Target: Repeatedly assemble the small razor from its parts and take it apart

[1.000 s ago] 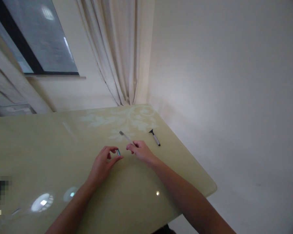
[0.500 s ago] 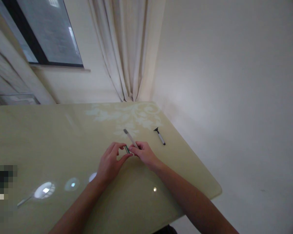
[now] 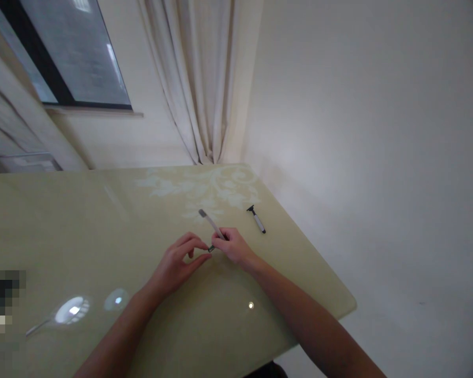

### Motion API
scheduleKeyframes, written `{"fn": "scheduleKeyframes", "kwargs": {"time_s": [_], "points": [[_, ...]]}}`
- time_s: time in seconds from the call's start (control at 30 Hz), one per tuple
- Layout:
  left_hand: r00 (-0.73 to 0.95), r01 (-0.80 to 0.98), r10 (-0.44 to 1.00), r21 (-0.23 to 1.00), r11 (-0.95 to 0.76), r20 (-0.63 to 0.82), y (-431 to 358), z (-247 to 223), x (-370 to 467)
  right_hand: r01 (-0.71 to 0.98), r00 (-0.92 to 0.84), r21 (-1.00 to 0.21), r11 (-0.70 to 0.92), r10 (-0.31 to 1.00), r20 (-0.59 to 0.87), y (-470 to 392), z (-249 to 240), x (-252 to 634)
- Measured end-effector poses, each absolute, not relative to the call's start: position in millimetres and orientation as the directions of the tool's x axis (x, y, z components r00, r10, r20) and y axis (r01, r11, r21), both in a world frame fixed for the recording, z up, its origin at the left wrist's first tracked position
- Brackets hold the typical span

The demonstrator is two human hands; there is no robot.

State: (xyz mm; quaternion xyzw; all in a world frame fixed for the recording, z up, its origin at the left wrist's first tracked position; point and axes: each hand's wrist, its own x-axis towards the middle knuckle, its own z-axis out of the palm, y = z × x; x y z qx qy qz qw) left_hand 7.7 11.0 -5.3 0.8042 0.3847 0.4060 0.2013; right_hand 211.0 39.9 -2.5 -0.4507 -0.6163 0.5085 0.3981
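A toothbrush (image 3: 211,222) with a pale handle and grey bristles slants up from my right hand (image 3: 233,247), whose fingers are closed on its lower part. A small dark green piece (image 3: 211,248) lies between the two hands, too small to name, its right end at the right fingers. My left hand (image 3: 183,258) reaches in from the left. Its index finger and thumb curve around the free end of this piece, seemingly pinching it. Beyond the right hand, a razor (image 3: 257,220) with a black head and grey handle rests on the table.
The glossy pale-green table (image 3: 173,325) carries a white floral pattern at its far end and several light reflections. A bright spoon-like shape (image 3: 71,310) shows at the left; object or reflection, I cannot tell. A pixelated dark patch covers the left edge. A wall (image 3: 378,184) borders the table's right side.
The green piece has turned from steep to flatter and sits closer to the right fingers. My left hand has dropped slightly, its finger and thumb nearer together. The razor lies as before.
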Motion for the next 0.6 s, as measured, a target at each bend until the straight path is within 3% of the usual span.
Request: {"fn": "scheduleKeyframes", "kwargs": {"time_s": [0.1,0.27,0.6], "points": [[0.394,0.407,0.773,0.660,-0.631,0.496,9.6,-3.9,8.8,0.160,-0.341,-0.984,0.085,0.940,0.026,38.7,-2.1,212.5],[0.275,0.460,0.851,0.717,-0.525,0.447,9.8,-6.5,11.3,0.132,-0.458,-0.987,0.087,0.889,0.017,34.9,-2.2,211.2],[0.315,0.398,0.804,0.699,-0.594,0.505,12.5,-9.0,12.2,0.069,-0.456,-0.995,0.068,0.890,0.029,34.6,0.0,209.9]]}}
